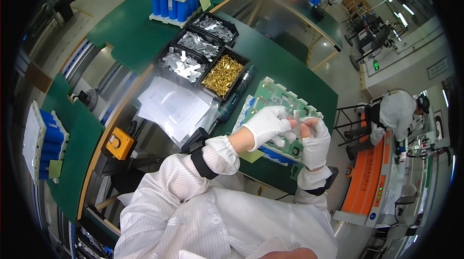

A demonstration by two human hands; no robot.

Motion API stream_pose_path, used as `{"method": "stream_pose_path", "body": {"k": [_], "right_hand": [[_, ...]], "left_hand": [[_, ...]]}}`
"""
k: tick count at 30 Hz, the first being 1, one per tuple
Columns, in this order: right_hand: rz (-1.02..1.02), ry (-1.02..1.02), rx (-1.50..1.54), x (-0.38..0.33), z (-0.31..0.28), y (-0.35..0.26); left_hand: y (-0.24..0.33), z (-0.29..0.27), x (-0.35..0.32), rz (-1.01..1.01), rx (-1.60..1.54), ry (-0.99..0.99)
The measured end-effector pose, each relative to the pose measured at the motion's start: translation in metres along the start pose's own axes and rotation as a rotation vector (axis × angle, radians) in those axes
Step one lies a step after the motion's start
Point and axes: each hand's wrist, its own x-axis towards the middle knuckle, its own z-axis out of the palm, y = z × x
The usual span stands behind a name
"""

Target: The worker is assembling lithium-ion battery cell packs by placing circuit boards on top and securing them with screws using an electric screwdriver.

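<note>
My left hand (269, 126), in a white glove with bare fingertips, reaches over a battery pack (275, 95) with a pale green top plate and blue cells. Its fingers are closed at a small silver metal strip (297, 115). My right hand (316, 144), gloved the same way, meets it from the right, thumb and forefinger pinched at the strip too. Both hands hide part of the plate beneath them. A cordless screwdriver (231, 106) lies left of the pack.
Black bins of metal strips (186, 65) and a bin of brass-coloured fasteners (223, 75) stand beyond papers (174, 106). Other battery packs (176, 5) rest on green tables. A yellow box (120, 143) sits at the bench edge. Co-workers (396, 114) are farther off.
</note>
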Motion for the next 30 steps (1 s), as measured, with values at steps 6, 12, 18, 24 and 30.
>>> {"method": "stream_pose_path", "body": {"k": [6, 12, 18, 24, 30], "right_hand": [[0.284, -0.056, 0.204, 0.007, -0.019, -0.012], [0.201, 0.015, 0.020, 0.005, -0.006, -0.007], [0.067, 0.001, -0.425, 0.026, -0.049, 0.035], [0.158, -0.030, -0.395, 0.023, -0.056, 0.067], [0.068, -0.002, -0.439, 0.022, -0.048, 0.078]], "left_hand": [[-0.002, 0.000, 0.001, 0.024, 0.064, 0.022], [-0.002, -0.001, 0.003, 0.011, 0.096, -0.003], [-0.011, -0.004, 0.013, -0.001, -0.280, 0.034], [-0.008, -0.004, 0.010, 0.020, -0.255, -0.012], [-0.007, -0.004, 0.008, 0.001, -0.238, -0.013]]}}
